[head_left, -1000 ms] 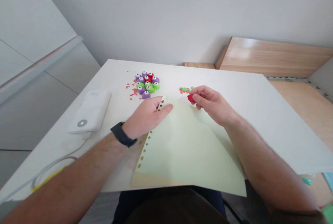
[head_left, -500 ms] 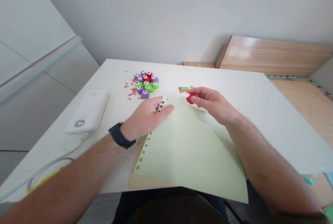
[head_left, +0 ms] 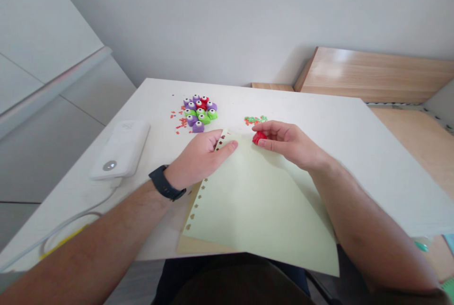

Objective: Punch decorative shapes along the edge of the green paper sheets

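Observation:
A sheet of pale green paper (head_left: 255,201) lies toward me, with a row of small punched shapes, hearts and stars among them, along its left edge. My left hand (head_left: 204,156) pinches that edge near its far corner, thumb on top and fingers beneath. Between the thumb and fingers of my right hand (head_left: 287,144) is a small red craft punch (head_left: 259,138), at the sheet's far edge. Whether paper sits inside it I cannot tell. A cluster of purple, green and red punches with cartoon eyes (head_left: 199,115) stands farther back on the left.
Orange-red paper bits (head_left: 182,124) are scattered beside the cluster, and green and orange bits (head_left: 256,119) lie beyond my right hand. A white power bank (head_left: 122,149) with a cable (head_left: 87,213) rests on the left of the white table (head_left: 354,153). Wooden furniture (head_left: 372,73) stands at the back right.
My right hand has turned the red craft punch a little and brought it slightly nearer me, over the paper's far edge. My left hand keeps its hold on the paper.

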`<state>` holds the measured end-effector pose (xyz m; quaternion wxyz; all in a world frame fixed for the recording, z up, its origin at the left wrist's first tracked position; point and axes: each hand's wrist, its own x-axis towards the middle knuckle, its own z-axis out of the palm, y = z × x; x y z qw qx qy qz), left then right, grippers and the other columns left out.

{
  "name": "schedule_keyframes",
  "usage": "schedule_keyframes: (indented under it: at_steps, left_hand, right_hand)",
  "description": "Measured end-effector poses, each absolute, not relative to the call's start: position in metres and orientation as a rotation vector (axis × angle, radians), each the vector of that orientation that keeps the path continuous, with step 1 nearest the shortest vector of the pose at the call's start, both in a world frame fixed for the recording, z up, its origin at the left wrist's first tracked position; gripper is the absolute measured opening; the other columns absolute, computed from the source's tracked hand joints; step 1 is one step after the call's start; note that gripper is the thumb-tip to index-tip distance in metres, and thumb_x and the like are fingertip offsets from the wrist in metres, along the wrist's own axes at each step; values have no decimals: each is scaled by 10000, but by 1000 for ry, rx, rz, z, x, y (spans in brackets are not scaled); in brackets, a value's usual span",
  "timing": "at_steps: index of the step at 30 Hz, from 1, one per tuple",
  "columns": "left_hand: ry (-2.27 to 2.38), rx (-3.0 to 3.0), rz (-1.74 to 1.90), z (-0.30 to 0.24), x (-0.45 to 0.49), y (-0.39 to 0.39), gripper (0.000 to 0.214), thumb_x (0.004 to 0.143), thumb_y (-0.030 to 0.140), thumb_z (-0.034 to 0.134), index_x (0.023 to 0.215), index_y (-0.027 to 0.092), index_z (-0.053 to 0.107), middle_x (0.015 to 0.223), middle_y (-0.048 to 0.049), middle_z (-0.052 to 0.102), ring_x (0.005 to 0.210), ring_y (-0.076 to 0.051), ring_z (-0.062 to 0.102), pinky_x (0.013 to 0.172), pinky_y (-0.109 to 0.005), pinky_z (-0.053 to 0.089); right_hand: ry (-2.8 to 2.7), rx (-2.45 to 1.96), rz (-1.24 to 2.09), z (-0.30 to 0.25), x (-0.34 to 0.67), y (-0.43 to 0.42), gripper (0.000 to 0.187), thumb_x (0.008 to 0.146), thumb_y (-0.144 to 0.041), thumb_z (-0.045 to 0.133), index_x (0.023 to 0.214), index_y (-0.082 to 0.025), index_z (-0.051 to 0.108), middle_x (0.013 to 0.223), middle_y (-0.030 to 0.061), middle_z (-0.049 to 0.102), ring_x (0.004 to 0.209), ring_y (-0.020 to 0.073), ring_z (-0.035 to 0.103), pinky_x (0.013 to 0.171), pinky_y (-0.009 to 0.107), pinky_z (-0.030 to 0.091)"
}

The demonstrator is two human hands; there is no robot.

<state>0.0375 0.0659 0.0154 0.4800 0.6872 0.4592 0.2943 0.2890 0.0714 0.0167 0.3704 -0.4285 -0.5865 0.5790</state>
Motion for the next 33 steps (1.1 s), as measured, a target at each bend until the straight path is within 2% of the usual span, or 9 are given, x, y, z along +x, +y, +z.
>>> schedule_keyframes:
  at_steps: [3, 7, 16, 26, 33]
  left_hand:
    - [1170, 1710, 731, 17, 38, 66, 444, 889, 599, 626, 1017, 186, 725, 1000, -71, 781, 916, -265, 708, 747, -331, 576]
    - [1217, 1757, 733, 18, 39, 65, 427, 868, 597, 640, 948, 186, 725, 872, -56, 764, 820, -254, 689, 686, -326, 556]
    - [1206, 1786, 734, 18, 39, 64, 397, 885, 567, 620, 931, 185, 717, 838, -44, 749, 763, -234, 672, 647, -309, 529]
    - [1216, 1807, 730, 18, 39, 63, 396, 886, 568, 614, 913, 184, 710, 819, -44, 740, 784, -241, 668, 676, -315, 536]
    - [1199, 1810, 737, 18, 40, 63, 391, 895, 557, 607, 911, 180, 708, 832, -46, 740, 774, -233, 662, 666, -306, 527]
  right_hand:
    - [-1504, -1115, 1517, 17, 289, 71, 458, 776, -314, 854, 1197, -218, 699, 1045, 52, 750, 965, 194, 681, 966, 419, 526]
    - [-1572, -1134, 1540, 18, 289, 70, 397, 786, -308, 842, 1148, -212, 710, 1009, 48, 746, 929, 186, 675, 922, 397, 533]
    - [-1725, -1163, 1436, 21, 290, 69, 351, 815, -354, 812, 1129, -232, 715, 976, 47, 743, 896, 200, 666, 855, 386, 547]
    - [-1676, -1206, 1447, 15, 289, 69, 389, 809, -359, 814, 1156, -217, 712, 1026, 67, 755, 913, 208, 670, 883, 411, 544]
    - [-1707, -1204, 1425, 17, 287, 69, 320, 813, -341, 806, 1093, -214, 717, 1009, 67, 752, 920, 215, 676, 877, 407, 548]
